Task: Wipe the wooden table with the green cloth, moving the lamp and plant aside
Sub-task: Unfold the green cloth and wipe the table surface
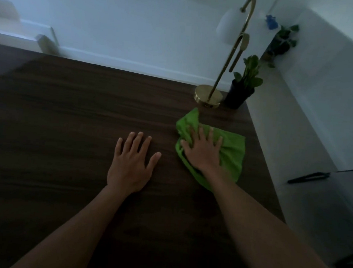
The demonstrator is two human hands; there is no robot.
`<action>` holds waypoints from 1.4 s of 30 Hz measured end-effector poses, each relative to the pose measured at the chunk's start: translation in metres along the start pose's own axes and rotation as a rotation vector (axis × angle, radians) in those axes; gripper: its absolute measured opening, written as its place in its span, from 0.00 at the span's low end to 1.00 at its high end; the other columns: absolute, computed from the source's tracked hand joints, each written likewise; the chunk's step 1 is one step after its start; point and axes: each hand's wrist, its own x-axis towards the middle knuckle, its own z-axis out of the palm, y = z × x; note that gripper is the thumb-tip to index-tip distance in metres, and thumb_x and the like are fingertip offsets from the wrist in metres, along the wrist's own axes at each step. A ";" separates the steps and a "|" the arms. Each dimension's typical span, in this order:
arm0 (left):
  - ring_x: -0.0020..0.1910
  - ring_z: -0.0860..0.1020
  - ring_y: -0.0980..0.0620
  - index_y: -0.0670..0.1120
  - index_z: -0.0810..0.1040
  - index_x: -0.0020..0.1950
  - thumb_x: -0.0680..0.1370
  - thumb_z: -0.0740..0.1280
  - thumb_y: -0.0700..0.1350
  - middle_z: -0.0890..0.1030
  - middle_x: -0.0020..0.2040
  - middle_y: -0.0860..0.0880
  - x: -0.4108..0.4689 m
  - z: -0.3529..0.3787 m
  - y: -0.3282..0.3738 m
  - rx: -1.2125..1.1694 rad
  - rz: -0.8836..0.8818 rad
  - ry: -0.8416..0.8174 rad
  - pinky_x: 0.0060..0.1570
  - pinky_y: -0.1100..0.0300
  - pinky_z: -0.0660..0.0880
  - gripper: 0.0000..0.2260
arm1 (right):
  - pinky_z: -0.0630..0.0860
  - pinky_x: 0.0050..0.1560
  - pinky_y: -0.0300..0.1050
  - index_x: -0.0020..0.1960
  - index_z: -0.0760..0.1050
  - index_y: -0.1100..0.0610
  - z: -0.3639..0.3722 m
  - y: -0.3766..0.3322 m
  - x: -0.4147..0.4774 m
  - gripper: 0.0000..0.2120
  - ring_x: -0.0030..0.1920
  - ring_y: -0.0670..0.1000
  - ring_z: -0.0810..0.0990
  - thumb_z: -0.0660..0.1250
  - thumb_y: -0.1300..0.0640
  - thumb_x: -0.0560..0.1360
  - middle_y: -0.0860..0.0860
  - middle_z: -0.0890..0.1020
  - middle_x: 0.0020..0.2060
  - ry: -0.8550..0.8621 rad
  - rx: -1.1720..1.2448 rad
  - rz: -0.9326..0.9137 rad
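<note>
Green cloth point(232, 153) sits on the dark wooden counter point(66, 125), over on the right side and close to the right edge, bunched and creased with one corner poking up toward the far end. Right hand point(201, 151) is planted on top of it, palm down, fingers straight and fanned out, pressing the fabric flat against the wood; nothing is curled round it, this is a flat-handed press. Left hand point(131, 162) lies just beside it to the left, apart from the cloth, palm down on bare wood with the fingers spread and relaxed, holding nothing. Both bare forearms reach in from the near edge. Up in the far right corner of the counter stands the lamp point(208, 95), a round brass base with a thin curved brass stem rising to a pale shade point(228, 26). Right next to the base, on its right, is the plant point(248, 76) in a dark pot point(238, 96), upright at the very corner. The cloth's raised corner is near the lamp base but not touching it. Behind, a second leafy plant point(283, 40) sits by the pale wall.
</note>
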 end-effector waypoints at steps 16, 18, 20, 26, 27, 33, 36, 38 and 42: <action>0.79 0.47 0.50 0.52 0.52 0.79 0.76 0.35 0.69 0.53 0.80 0.48 0.002 0.001 0.002 0.009 -0.004 0.043 0.77 0.46 0.45 0.37 | 0.38 0.75 0.58 0.77 0.47 0.37 0.002 0.064 -0.069 0.34 0.78 0.49 0.41 0.42 0.30 0.72 0.44 0.47 0.78 0.074 -0.022 -0.166; 0.79 0.47 0.50 0.52 0.52 0.79 0.75 0.35 0.69 0.53 0.80 0.48 0.001 0.000 0.003 0.019 0.000 0.044 0.77 0.46 0.45 0.37 | 0.37 0.74 0.60 0.77 0.47 0.39 0.002 0.052 -0.053 0.35 0.78 0.51 0.40 0.43 0.30 0.73 0.45 0.47 0.78 0.077 -0.004 -0.136; 0.79 0.47 0.50 0.52 0.53 0.79 0.75 0.34 0.69 0.53 0.80 0.48 -0.001 -0.001 0.003 0.025 0.000 0.040 0.77 0.46 0.46 0.38 | 0.35 0.74 0.62 0.77 0.46 0.40 0.004 0.043 -0.046 0.34 0.78 0.52 0.40 0.45 0.31 0.74 0.46 0.46 0.79 0.071 -0.004 -0.142; 0.79 0.45 0.51 0.53 0.51 0.79 0.74 0.36 0.68 0.52 0.80 0.49 -0.002 -0.004 0.004 0.003 -0.015 0.012 0.77 0.47 0.44 0.37 | 0.36 0.74 0.63 0.77 0.47 0.40 0.006 0.047 -0.064 0.33 0.78 0.52 0.40 0.45 0.31 0.75 0.46 0.47 0.79 0.080 0.027 -0.241; 0.79 0.45 0.51 0.53 0.51 0.79 0.73 0.37 0.69 0.52 0.80 0.49 -0.003 -0.004 0.004 -0.012 -0.021 0.005 0.77 0.47 0.43 0.37 | 0.36 0.74 0.63 0.77 0.48 0.40 0.007 0.048 -0.071 0.33 0.78 0.51 0.40 0.45 0.31 0.75 0.46 0.47 0.79 0.084 0.033 -0.253; 0.79 0.49 0.51 0.52 0.55 0.78 0.79 0.47 0.64 0.56 0.79 0.49 -0.019 -0.002 0.032 -0.176 -0.073 0.055 0.76 0.46 0.43 0.30 | 0.35 0.74 0.61 0.77 0.50 0.41 0.013 0.053 -0.118 0.34 0.78 0.51 0.41 0.44 0.32 0.74 0.47 0.48 0.79 0.111 0.069 -0.308; 0.78 0.50 0.53 0.52 0.57 0.78 0.81 0.50 0.60 0.58 0.79 0.50 -0.030 0.003 0.056 -0.223 -0.058 0.073 0.76 0.47 0.42 0.27 | 0.36 0.74 0.61 0.77 0.52 0.42 0.017 0.055 -0.135 0.33 0.78 0.51 0.40 0.46 0.32 0.75 0.47 0.49 0.79 0.131 0.096 -0.334; 0.78 0.50 0.54 0.52 0.57 0.78 0.81 0.50 0.60 0.59 0.79 0.51 -0.041 0.007 0.072 -0.246 -0.057 0.067 0.76 0.48 0.42 0.26 | 0.37 0.74 0.61 0.77 0.53 0.42 0.019 0.056 -0.147 0.32 0.78 0.51 0.41 0.46 0.33 0.75 0.47 0.50 0.78 0.137 0.113 -0.353; 0.78 0.50 0.55 0.53 0.58 0.77 0.81 0.48 0.61 0.60 0.78 0.52 -0.068 0.020 0.093 -0.277 -0.071 0.062 0.76 0.49 0.41 0.26 | 0.39 0.73 0.61 0.77 0.55 0.43 0.027 0.061 -0.176 0.31 0.78 0.51 0.43 0.48 0.34 0.76 0.48 0.52 0.78 0.159 0.131 -0.395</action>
